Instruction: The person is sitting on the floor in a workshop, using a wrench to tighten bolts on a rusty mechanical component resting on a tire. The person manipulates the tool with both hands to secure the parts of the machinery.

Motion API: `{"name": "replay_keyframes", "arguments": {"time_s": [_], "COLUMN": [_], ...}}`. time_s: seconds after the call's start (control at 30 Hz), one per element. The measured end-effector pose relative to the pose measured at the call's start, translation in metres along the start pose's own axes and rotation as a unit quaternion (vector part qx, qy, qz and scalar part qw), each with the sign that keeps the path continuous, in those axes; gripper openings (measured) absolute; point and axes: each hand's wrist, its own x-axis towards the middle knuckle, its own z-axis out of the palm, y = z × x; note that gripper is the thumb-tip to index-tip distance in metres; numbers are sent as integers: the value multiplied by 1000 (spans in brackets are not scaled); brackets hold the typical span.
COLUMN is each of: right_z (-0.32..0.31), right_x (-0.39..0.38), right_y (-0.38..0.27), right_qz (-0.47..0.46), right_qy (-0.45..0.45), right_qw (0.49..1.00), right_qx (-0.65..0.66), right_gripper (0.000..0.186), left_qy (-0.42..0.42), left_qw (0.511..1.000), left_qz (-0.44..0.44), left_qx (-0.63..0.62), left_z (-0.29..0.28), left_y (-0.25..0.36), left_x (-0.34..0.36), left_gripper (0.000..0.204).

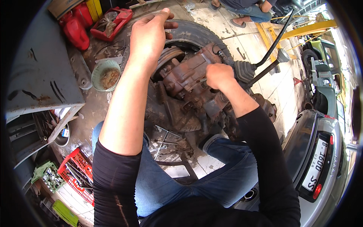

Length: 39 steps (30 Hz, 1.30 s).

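A rusty brown gearbox with two long shift levers rests on a tyre lying flat in front of me. My left hand is raised over the tyre's left side, its fingers loosely bent and apart, with nothing seen in it. On top of the gearbox, my right hand is closed in a fist near the base of the levers. A small piece of metal shows by its knuckles, but whatever the fingers grip is hidden. The black shift lever leans away to the far right.
Left of the tyre stands a pale bucket with brownish contents. A red tray and red jerrycan lie beyond it. Wrenches lie between my legs. A red crate holds tools. A grey car stands right; another person sits far off.
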Motion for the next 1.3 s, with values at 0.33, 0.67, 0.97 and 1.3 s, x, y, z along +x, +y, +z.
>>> {"name": "replay_keyframes", "arguments": {"time_s": [0.33,0.67,0.97,1.3], "right_z": [7,28,37,51], "right_x": [-6,-31,-43,-42], "right_y": [-13,-17,-26,-23], "right_qz": [7,36,21,71], "right_qy": [13,31,60,116], "right_qw": [1000,995,992,983], "right_qx": [25,86,113,125], "right_gripper": [22,20,20,18], "left_qy": [-11,-10,-13,-7], "left_qw": [1000,1000,1000,1000], "left_qz": [3,17,2,-3], "left_qx": [4,0,3,2], "left_z": [2,-3,3,0], "left_y": [2,4,1,6], "left_x": [0,-2,-1,-3], "left_gripper": [41,42,43,42]}}
